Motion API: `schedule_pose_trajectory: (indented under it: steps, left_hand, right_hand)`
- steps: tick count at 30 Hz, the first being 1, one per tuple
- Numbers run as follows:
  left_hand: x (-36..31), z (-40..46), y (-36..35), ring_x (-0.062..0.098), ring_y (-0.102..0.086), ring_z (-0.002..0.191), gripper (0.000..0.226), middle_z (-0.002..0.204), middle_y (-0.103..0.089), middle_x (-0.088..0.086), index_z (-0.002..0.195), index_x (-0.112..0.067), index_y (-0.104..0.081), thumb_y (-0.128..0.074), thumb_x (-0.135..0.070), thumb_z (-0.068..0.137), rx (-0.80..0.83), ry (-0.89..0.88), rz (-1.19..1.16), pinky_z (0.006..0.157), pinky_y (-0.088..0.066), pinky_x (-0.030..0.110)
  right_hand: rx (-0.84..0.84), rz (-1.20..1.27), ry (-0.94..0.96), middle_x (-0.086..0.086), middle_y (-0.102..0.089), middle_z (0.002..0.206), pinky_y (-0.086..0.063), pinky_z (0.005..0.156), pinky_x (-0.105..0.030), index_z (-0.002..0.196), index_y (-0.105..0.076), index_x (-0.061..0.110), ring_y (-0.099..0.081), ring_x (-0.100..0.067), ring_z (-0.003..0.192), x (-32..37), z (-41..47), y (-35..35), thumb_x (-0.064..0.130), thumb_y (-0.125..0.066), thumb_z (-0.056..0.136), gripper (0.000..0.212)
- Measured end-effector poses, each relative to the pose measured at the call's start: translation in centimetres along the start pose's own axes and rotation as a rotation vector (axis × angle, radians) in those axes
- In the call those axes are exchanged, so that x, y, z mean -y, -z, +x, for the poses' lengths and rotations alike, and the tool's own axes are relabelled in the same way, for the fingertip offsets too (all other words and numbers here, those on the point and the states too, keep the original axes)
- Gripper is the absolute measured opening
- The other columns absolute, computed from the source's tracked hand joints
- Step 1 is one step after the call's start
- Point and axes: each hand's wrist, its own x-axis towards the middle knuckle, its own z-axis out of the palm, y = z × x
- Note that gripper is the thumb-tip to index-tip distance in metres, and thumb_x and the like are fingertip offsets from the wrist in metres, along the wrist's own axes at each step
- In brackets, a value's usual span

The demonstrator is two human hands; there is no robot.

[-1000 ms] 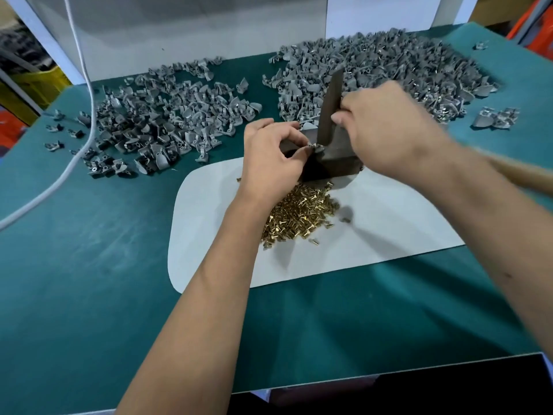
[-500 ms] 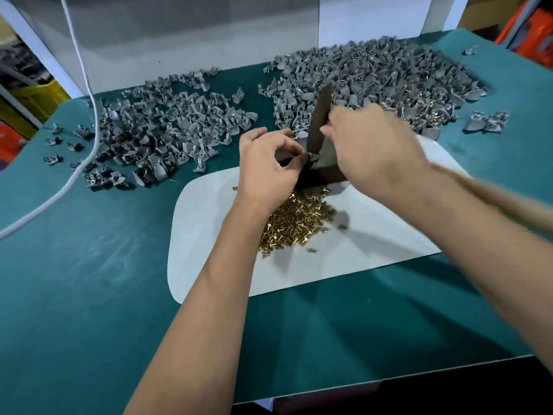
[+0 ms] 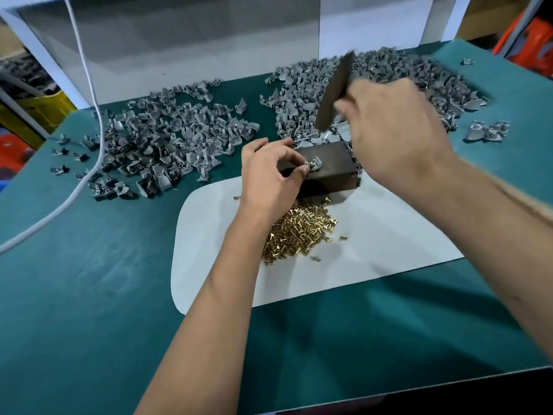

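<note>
- Fingers of the left hand pinch a small grey part flat on top of the dark metal block, apparently steadying it for a blow.
- Right hand grips a dark flat bar, tilted above the block's far side, seemingly as a hammer.
- Brass rivets lie heaped just in front of the block, within easy reach; loose grey parts spread behind it.

head cam | looks forward-down | close above green table
</note>
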Motion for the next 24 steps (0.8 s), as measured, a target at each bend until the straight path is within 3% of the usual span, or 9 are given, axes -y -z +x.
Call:
schedule_pose_trajectory:
  steps: [1, 5, 8, 11, 15, 18, 20, 24]
  left_hand:
    - [0.0, 0.0, 0.0, 0.022, -0.033, 0.139, 0.017, 0.131, -0.068, -0.004, 0.082, -0.029, -0.071, -0.078, -0.015, 0.087, -0.002, 0.000, -0.006, 0.114, -0.026, 0.031]
    - [0.0, 0.0, 0.0, 0.021, -0.032, 0.140, 0.006, 0.135, -0.066, -0.004, 0.088, -0.023, -0.077, -0.078, -0.017, 0.088, 0.006, 0.009, 0.019, 0.106, -0.020, 0.018]
    - [0.0, -0.1, 0.1, 0.019, -0.030, 0.141, 0.006, 0.137, -0.064, -0.006, 0.090, -0.022, -0.077, -0.078, -0.017, 0.089, 0.021, 0.021, 0.004, 0.105, -0.016, 0.015]
    - [0.0, -0.2, 0.1, 0.016, -0.028, 0.142, 0.010, 0.138, -0.063, -0.008, 0.086, -0.027, -0.076, -0.079, -0.018, 0.087, 0.024, 0.037, -0.069, 0.109, -0.016, 0.019]
    - [-0.3, -0.3, 0.1, 0.019, -0.030, 0.143, 0.012, 0.139, -0.063, -0.005, 0.084, -0.026, -0.076, -0.078, -0.015, 0.088, 0.022, 0.074, -0.155, 0.102, -0.015, 0.009]
    - [-0.4, -0.2, 0.1, 0.020, -0.035, 0.144, 0.015, 0.138, -0.063, -0.006, 0.080, -0.025, -0.076, -0.076, -0.014, 0.089, 0.031, 0.106, -0.251, 0.119, -0.019, 0.033]
    - [-0.5, -0.3, 0.1, 0.021, -0.040, 0.143, 0.018, 0.137, -0.063, -0.006, 0.077, -0.026, -0.075, -0.076, -0.012, 0.089, 0.040, 0.125, -0.314, 0.122, -0.025, 0.047]
    - [-0.5, -0.4, 0.3, 0.021, -0.042, 0.142, 0.021, 0.136, -0.063, -0.006, 0.076, -0.027, -0.075, -0.075, -0.011, 0.089, 0.042, 0.139, -0.370, 0.119, -0.030, 0.051]
  right_hand:
    - [-0.007, 0.013, 0.000, -0.001, -0.037, 0.061, -0.037, 0.059, -0.037, 0.098, -0.056, 0.015, -0.039, -0.028, 0.052, 0.2, -0.2, -0.3, 0.034, -0.045, 0.107, 0.024]
    - [0.313, -0.073, 0.006, -0.007, -0.049, 0.073, -0.041, 0.064, -0.040, 0.092, -0.049, 0.019, -0.051, -0.035, 0.071, 0.3, -0.3, -1.3, 0.034, -0.039, 0.109, 0.025]
    - [0.305, -0.024, -0.002, -0.009, -0.061, 0.085, -0.043, 0.067, -0.038, 0.093, -0.057, 0.025, -0.056, -0.035, 0.077, -0.5, -0.1, -0.6, 0.038, -0.044, 0.107, 0.023]
    - [0.245, 0.111, -0.080, -0.008, -0.066, 0.083, -0.049, 0.068, -0.038, 0.097, -0.065, 0.026, -0.061, -0.031, 0.073, -2.2, -0.7, -0.2, 0.039, -0.052, 0.104, 0.020]
    - [0.214, 0.058, -0.230, -0.011, -0.070, 0.087, -0.054, 0.073, -0.042, 0.098, -0.067, 0.020, -0.062, -0.036, 0.080, -5.9, -1.0, 0.4, 0.036, -0.065, 0.097, 0.016]
    - [0.296, -0.076, -0.298, -0.010, -0.068, 0.083, -0.049, 0.065, -0.038, 0.088, -0.067, 0.021, -0.061, -0.035, 0.079, -7.1, -1.8, 0.2, 0.036, -0.072, 0.092, 0.016]
    - [0.387, -0.122, -0.309, -0.010, -0.068, 0.084, -0.053, 0.068, -0.038, 0.084, -0.068, 0.022, -0.063, -0.035, 0.081, -7.0, -2.4, -0.5, 0.036, -0.074, 0.089, 0.016]
    - [0.491, -0.203, -0.289, -0.012, -0.068, 0.087, -0.056, 0.075, -0.040, 0.087, -0.073, 0.019, -0.063, -0.036, 0.085, -6.0, -2.9, -1.0, 0.040, -0.075, 0.088, 0.021]
